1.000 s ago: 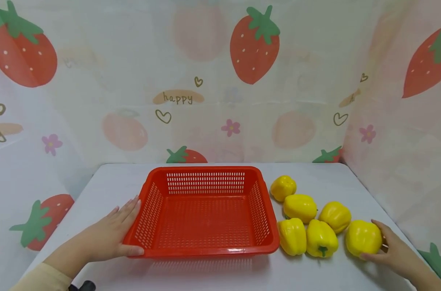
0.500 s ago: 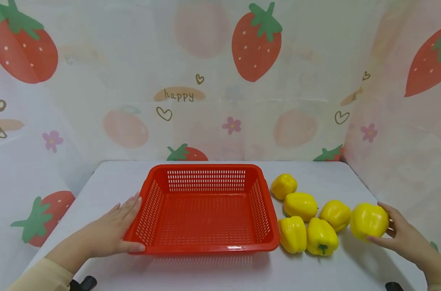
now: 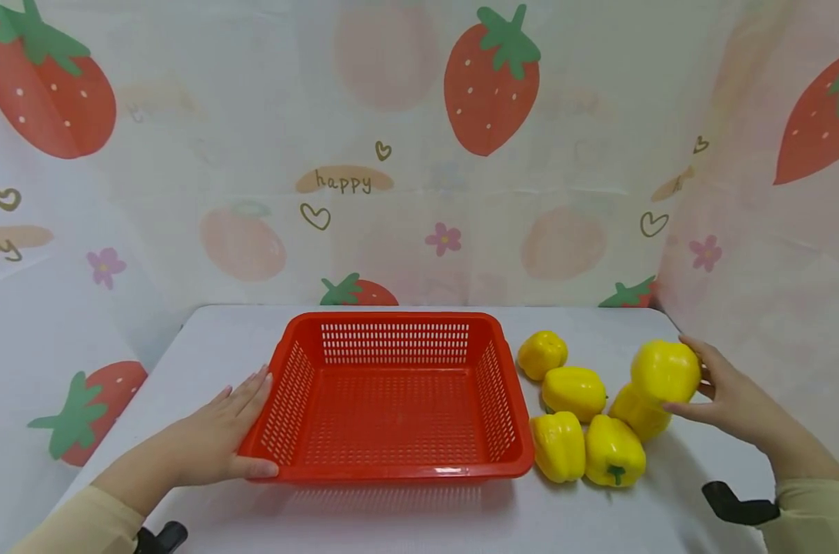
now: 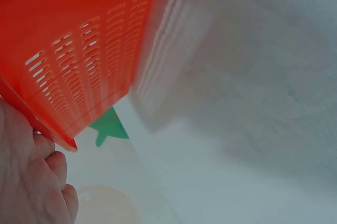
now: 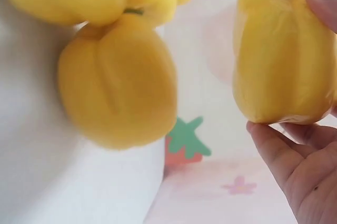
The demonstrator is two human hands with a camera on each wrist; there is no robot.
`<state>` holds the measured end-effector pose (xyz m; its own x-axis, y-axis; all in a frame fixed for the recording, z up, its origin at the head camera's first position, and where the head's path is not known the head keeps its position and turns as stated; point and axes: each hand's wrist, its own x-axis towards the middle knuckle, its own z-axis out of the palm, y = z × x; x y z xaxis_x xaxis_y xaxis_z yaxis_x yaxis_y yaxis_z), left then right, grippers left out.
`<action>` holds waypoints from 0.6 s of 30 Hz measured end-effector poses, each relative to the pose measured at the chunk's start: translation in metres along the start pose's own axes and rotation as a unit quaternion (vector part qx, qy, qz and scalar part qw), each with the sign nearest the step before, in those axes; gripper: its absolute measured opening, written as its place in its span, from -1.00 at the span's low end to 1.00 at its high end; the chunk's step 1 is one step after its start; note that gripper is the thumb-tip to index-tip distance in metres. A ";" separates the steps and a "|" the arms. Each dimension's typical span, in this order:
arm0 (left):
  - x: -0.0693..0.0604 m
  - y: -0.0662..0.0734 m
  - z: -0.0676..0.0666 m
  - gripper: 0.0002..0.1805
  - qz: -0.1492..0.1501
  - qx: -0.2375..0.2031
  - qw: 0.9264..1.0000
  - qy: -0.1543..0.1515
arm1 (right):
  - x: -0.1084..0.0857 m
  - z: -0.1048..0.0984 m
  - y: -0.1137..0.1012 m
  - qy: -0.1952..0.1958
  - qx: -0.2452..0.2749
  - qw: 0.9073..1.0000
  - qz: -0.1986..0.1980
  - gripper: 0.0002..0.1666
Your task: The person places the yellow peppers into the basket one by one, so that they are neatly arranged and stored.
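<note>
My right hand (image 3: 734, 396) holds a yellow bell pepper (image 3: 664, 371) between thumb and fingers, raised off the table at the right. In the right wrist view, the thumb and fingers grip this pepper (image 5: 287, 50) from opposite sides, and another pepper (image 5: 118, 84) sits apart from it. The held pepper partly covers a yellow pepper (image 3: 637, 415) behind it. My left hand (image 3: 204, 438) rests along the left rim of a red plastic basket (image 3: 394, 471), fingers straight and thumb on the front corner. The left wrist view shows this hand (image 4: 31, 176) against the outside of the rim.
Several other yellow bell peppers (image 3: 573, 392) lie in a group on the white table (image 3: 364, 519), right of the basket. The slotted basket has nothing in it. A strawberry-print cloth (image 3: 405, 154) stands behind and at both sides.
My right hand has lifted the yellow bell pepper off the table and carried it up and slightly left, over the neighbouring pepper. The left hand and the basket have stayed in place.
</note>
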<state>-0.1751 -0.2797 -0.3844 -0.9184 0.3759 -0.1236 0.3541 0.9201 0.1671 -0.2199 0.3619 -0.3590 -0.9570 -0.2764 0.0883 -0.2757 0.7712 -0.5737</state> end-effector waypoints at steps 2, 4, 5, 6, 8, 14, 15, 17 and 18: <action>-0.001 0.000 0.000 0.34 0.000 -0.001 1.000 0.000 | 0.007 -0.002 -0.007 -0.007 0.003 1.000 -0.008 0.21; -0.001 0.001 0.000 0.34 -0.002 -0.005 1.000 0.000 | 0.014 -0.003 -0.015 -0.012 0.009 1.000 -0.019 0.22; -0.001 0.001 0.000 0.35 -0.003 -0.006 1.000 0.001 | 0.017 -0.003 -0.019 -0.015 0.010 1.000 -0.023 0.22; -0.001 0.001 0.000 0.35 -0.003 -0.007 1.000 0.001 | 0.020 -0.003 -0.022 -0.017 0.010 0.999 -0.028 0.22; -0.001 0.002 -0.001 0.34 -0.002 -0.006 1.000 0.004 | 0.025 -0.002 -0.030 -0.024 0.012 0.999 -0.037 0.22; -0.001 0.001 0.000 0.34 0.003 0.004 1.000 0.012 | 0.041 0.001 -0.045 -0.032 0.021 0.997 -0.067 0.19; -0.001 0.001 0.000 0.34 0.002 0.005 1.000 0.011 | 0.044 0.001 -0.047 -0.033 0.023 0.997 -0.069 0.19; -0.001 0.001 0.001 0.35 0.000 0.006 1.000 0.009 | 0.050 0.002 -0.052 -0.037 0.026 0.996 -0.075 0.17; -0.001 0.001 0.001 0.35 0.000 0.007 1.000 0.008 | 0.053 0.002 -0.054 -0.040 0.023 0.996 -0.076 0.17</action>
<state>-0.1738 -0.2789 -0.3853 -0.9212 0.3739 -0.1079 0.3561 0.9217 0.1541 -0.2559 0.3043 -0.3250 -0.8939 -0.4337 0.1136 -0.4106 0.6902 -0.5959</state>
